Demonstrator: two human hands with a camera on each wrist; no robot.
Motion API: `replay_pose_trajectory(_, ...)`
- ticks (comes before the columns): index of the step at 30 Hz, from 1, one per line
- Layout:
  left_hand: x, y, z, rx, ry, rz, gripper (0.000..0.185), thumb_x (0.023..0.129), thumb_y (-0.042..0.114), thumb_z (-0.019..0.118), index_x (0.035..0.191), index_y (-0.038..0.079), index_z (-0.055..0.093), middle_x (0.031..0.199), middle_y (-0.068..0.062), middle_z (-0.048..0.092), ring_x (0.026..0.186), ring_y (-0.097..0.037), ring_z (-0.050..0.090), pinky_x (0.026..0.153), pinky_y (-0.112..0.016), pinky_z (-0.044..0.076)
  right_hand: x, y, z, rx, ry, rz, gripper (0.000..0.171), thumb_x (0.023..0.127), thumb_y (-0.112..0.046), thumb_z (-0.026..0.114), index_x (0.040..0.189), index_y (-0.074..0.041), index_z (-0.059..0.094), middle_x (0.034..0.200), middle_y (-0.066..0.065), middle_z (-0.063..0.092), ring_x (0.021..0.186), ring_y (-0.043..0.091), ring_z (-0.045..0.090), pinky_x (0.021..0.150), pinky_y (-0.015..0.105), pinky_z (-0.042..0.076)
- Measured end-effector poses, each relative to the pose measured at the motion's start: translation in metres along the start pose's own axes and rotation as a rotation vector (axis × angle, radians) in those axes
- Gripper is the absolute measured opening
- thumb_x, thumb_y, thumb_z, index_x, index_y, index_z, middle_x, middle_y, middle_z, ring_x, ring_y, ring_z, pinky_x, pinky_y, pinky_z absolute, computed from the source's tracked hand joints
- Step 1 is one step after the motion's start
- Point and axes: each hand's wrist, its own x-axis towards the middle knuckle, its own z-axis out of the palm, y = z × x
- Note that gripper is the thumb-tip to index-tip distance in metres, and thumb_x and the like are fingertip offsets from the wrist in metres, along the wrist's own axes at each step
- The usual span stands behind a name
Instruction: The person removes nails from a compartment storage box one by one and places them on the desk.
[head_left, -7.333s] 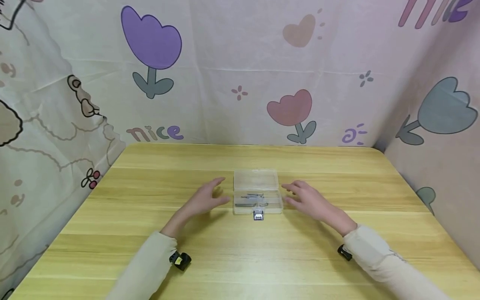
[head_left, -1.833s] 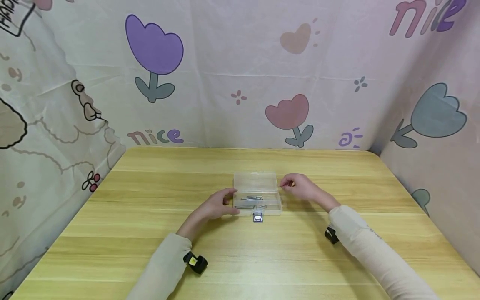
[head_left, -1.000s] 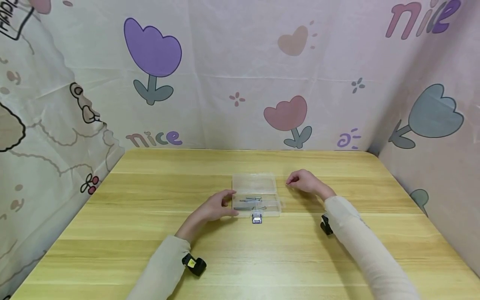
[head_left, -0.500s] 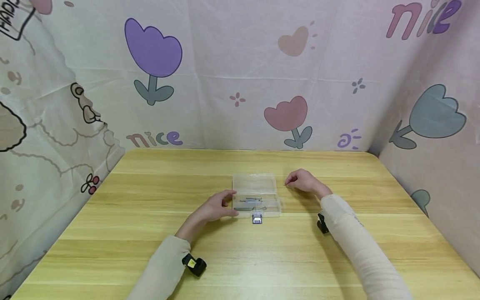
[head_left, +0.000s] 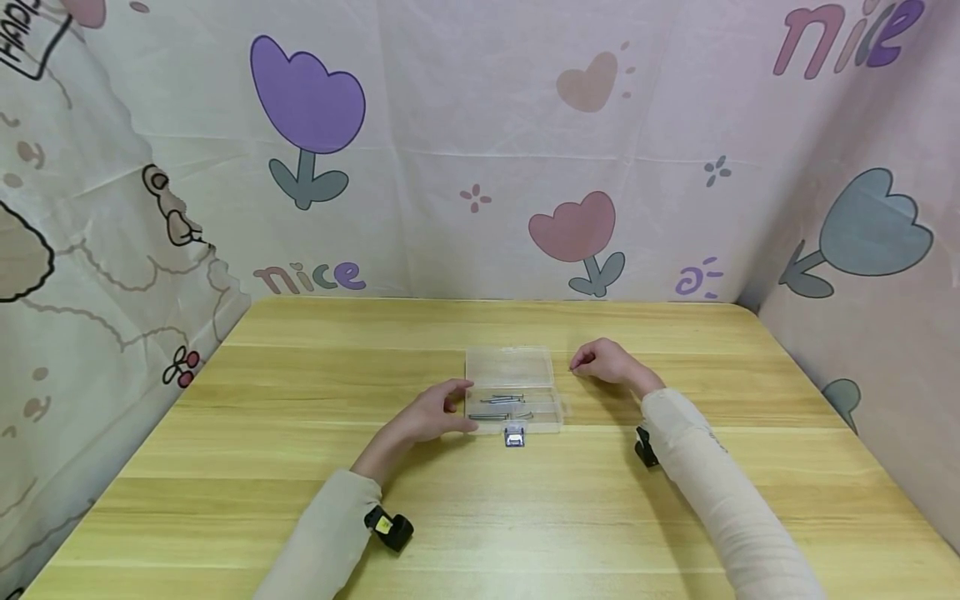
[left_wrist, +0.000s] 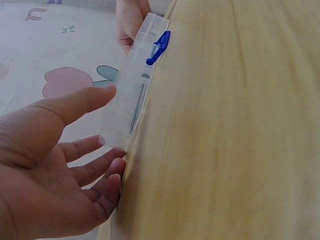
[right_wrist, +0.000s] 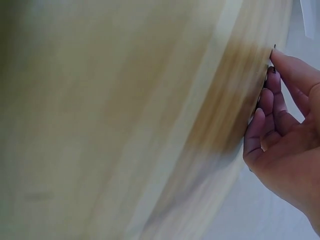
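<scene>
A clear plastic box (head_left: 551, 404) lies with its lid (head_left: 508, 367) folded back. Several thin metal nails (head_left: 502, 400) sit in its compartments, and a blue latch (head_left: 514, 436) hangs at its front. My left hand (head_left: 427, 412) holds the left end of the box, thumb at the front corner and fingertips toward the back. Right of the lid, my right hand (head_left: 606, 363) pinches a small nail (right_wrist: 274, 47) between thumb and index finger, close to the tabletop. Only a dark tip of it shows; the fingers hide the rest.
The box and both hands are on a wood-grain table (head_left: 480, 517). A patterned cloth (head_left: 450, 100) hangs behind the table and along its sides. A black wrist camera (head_left: 390, 529) sits on the left sleeve, another camera (head_left: 646, 447) on the right.
Since the oldest frame, my left hand has come onto the box's left end. My right hand has curled into a pinch and shifted slightly back. Over the last half second both stay nearly still.
</scene>
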Motion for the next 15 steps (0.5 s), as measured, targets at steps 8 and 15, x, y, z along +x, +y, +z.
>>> replay_pose_trajectory(8, -0.0002, 0.0014, -0.0008, -0.004, -0.005, 0.009, 0.07, 0.079, 0.014, 0.08, 0.14, 0.005, 0.048, 0.132, -0.012, 0.054, 0.1, -0.025, 0.047, 0.075, -0.034, 0.041, -0.0001, 0.0029, -0.0003, 0.027, -0.003, 0.005, 0.007, 0.088, -0.002, 0.067, 0.092, 0.002, 0.071, 0.092, 0.01, 0.069, 0.086, 0.019, 0.055, 0.079, 0.034, 0.043)
replay_pose_trajectory(15, -0.0016, 0.0015, -0.0008, -0.014, -0.003, 0.019, 0.069, 0.079, 0.012, 0.08, 0.14, 0.003, 0.048, 0.132, -0.013, 0.054, 0.099, -0.026, 0.047, 0.073, -0.032, 0.041, -0.0025, 0.0029, -0.0011, 0.062, 0.001, 0.005, 0.011, 0.088, -0.004, 0.068, 0.096, 0.004, 0.07, 0.095, 0.012, 0.069, 0.086, 0.019, 0.054, 0.079, 0.033, 0.043)
